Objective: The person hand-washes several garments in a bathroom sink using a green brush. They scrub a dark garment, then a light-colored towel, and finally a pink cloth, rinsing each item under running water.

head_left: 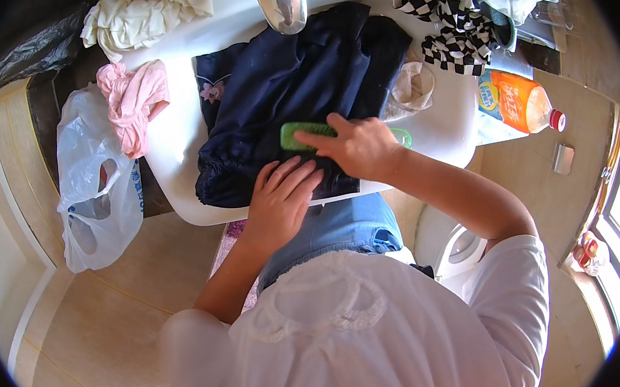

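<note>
At the near edge of the white sink (174, 180), the left hand (280, 198) lies flat with fingers slightly spread, gripping nothing and pressing on a dark navy garment (276, 70), probably so the fabric cannot slide. Just beside it, the right hand (362, 150) is closed around a green scrub brush (295, 137), index finger laid along its top, likely to steer and press it. The brush rests on the garment, which is spread across the sink's middle, perhaps to give a flattish scrubbing surface. By the right edge is a crumpled beige cloth (411, 93); outside that edge lies an orange bottle (517, 101). A pink cloth (135, 98) drapes over the left edge beside a plastic bag (93, 192). Cream fabric (148, 19) sits at the far left corner, checkered cloth (469, 44) near the far right, apparently kept aside; the faucet (284, 3) overhangs the far edge.
</note>
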Demonstrator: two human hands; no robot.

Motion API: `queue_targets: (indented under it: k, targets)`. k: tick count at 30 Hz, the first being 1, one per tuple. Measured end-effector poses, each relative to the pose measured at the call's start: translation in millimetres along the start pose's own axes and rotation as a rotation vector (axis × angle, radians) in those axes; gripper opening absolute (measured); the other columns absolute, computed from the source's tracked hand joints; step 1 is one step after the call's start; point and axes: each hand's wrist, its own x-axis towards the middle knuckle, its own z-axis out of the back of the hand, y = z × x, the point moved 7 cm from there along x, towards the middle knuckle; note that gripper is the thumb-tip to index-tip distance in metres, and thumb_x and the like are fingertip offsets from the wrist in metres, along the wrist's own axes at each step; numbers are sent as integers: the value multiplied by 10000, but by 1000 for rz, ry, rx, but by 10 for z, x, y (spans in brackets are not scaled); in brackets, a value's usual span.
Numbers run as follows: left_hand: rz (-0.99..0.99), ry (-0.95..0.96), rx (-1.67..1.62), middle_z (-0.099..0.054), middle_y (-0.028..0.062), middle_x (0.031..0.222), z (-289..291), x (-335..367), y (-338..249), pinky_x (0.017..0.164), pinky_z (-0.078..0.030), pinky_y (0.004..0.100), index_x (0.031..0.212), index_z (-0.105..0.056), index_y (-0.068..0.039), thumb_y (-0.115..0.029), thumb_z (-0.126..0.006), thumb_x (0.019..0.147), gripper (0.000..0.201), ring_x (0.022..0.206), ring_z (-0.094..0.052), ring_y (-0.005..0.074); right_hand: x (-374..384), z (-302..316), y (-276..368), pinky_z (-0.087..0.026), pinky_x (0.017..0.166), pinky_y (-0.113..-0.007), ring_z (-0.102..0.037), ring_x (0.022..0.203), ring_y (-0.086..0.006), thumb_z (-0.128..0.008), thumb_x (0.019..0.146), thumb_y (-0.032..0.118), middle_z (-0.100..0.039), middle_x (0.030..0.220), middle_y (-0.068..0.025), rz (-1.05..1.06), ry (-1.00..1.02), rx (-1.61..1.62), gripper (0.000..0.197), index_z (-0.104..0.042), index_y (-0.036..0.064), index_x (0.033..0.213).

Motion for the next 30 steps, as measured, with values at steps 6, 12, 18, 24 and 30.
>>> queue_targets:
  k: [6, 12, 18, 24, 30]
  targets:
    - [-26, -47, 16, -589, 86, 1313, -20, -10, -6, 1078, -343, 457, 1212, -649, -90, -100, -558, 900, 326, 1249, -506, 285, 87, 341, -1261, -557, 496, -366, -679, 616, -232, -499, 989, 364, -587, 960, -77, -521, -271, -372, 424, -444, 436, 1403]
    - [-7, -31, 1, -594, 84, 1306, 3, -19, 6, 1079, -344, 451, 1208, -648, -90, -114, -561, 911, 310, 1252, -504, 277, -159, -34, 114, -560, 506, -387, -693, 669, -258, -555, 948, 387, -576, 957, -92, 20, -79, 132, 453, -470, 453, 1388]
    - [-26, -69, 8, -593, 87, 1304, -9, -45, -21, 1069, -352, 457, 1206, -650, -87, -96, -567, 900, 318, 1236, -513, 285, -7, 251, -1208, -539, 456, -367, -657, 571, -220, -571, 944, 366, -572, 949, -80, -499, -278, -390, 445, -483, 433, 1375]
    - [-4, -51, -24, -598, 78, 1296, 11, -24, 10, 1070, -350, 456, 1206, -653, -89, -88, -573, 891, 325, 1227, -519, 276, -293, 42, 128, -562, 516, -364, -664, 612, -198, -569, 938, 405, -584, 969, -92, 67, -165, 130, 479, -450, 463, 1399]
    - [-18, -68, -10, -593, 78, 1293, -2, -42, -7, 1066, -352, 460, 1208, -648, -88, -95, -577, 887, 329, 1225, -513, 281, -175, 246, -1131, -537, 485, -368, -649, 592, -232, -631, 911, 329, -548, 883, -71, -442, -349, -387, 452, -536, 410, 1344]
